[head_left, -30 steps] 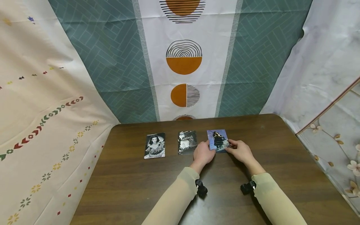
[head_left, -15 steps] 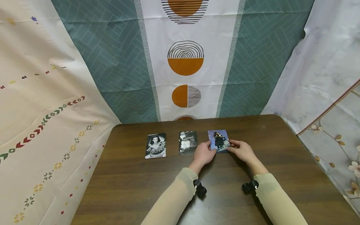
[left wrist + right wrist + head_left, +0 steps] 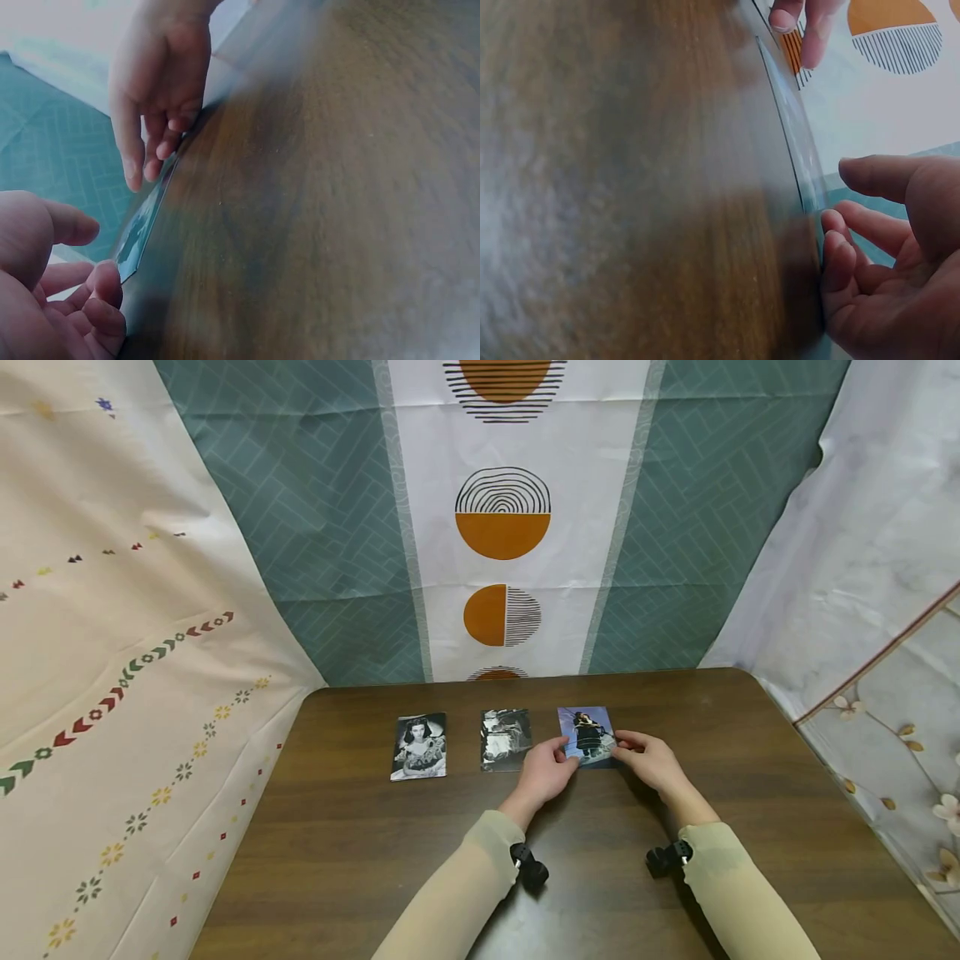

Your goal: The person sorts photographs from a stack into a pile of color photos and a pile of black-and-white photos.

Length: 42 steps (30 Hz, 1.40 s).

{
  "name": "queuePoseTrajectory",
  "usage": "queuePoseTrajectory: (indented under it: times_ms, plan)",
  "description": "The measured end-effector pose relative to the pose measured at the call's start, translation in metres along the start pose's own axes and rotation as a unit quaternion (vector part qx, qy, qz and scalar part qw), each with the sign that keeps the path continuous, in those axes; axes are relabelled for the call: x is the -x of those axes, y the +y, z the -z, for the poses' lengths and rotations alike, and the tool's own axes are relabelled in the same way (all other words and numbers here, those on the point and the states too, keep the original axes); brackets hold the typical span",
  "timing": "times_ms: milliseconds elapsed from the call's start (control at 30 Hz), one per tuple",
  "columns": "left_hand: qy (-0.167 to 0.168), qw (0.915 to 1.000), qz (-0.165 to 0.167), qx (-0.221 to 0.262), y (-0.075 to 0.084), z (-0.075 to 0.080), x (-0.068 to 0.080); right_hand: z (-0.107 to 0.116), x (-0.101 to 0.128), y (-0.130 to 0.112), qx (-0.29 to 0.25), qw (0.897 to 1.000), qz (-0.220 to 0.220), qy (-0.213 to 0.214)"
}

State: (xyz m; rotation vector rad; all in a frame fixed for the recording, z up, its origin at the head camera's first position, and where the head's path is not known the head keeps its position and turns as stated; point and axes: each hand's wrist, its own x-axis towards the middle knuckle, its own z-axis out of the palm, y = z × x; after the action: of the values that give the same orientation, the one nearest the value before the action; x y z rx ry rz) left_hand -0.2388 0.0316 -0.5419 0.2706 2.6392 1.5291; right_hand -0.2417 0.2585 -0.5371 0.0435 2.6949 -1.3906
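A colour photo print (image 3: pixel 588 731) with a dark figure on a blue-purple ground lies flat at the far side of the table. My left hand (image 3: pixel 542 774) is at its lower left edge, fingertips right by the border. At the right edge rests my right hand (image 3: pixel 651 762), fingers loosely bent. In the left wrist view, the left hand's thumb (image 3: pixel 75 225) stands apart from the fingers, which are at the corner of the print (image 3: pixel 139 232). The right wrist view likewise has the right thumb (image 3: pixel 870 176) raised away from the print's edge (image 3: pixel 793 127).
Two black-and-white photo prints lie left of the colour one: a middle print (image 3: pixel 505 739) close beside my left hand, and a portrait print (image 3: pixel 418 747) farther left. The brown wooden table (image 3: pixel 360 860) ends just behind them at a patterned cloth hanging (image 3: pixel 502 535).
My right thumb and fingers have eased slightly outward from the colour print's right edge. The left hand stays about where it was. The head view has shifted a little.
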Motion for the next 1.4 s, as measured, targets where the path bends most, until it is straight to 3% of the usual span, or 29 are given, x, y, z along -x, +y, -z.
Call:
queuePoseTrajectory:
  times_ms: [200,567,867,1400]
  plan:
    - [-0.005,0.9997,-0.01,0.023,-0.001,0.005,0.006,-0.002,0.002,-0.001,-0.012,1.0,-0.004,0.021]
    - [-0.002,0.999,-0.035,0.027,-0.011,0.033,0.017,-0.018,0.002,-0.015,-0.036,0.998,0.013,0.04]
    - [-0.006,0.9977,-0.017,0.066,-0.027,0.074,0.032,-0.047,-0.002,-0.038,-0.058,0.997,0.05,0.032]
    - [0.043,0.9936,0.019,0.103,-0.065,0.143,0.055,-0.108,-0.005,-0.086,-0.116,0.99,0.075,-0.015]
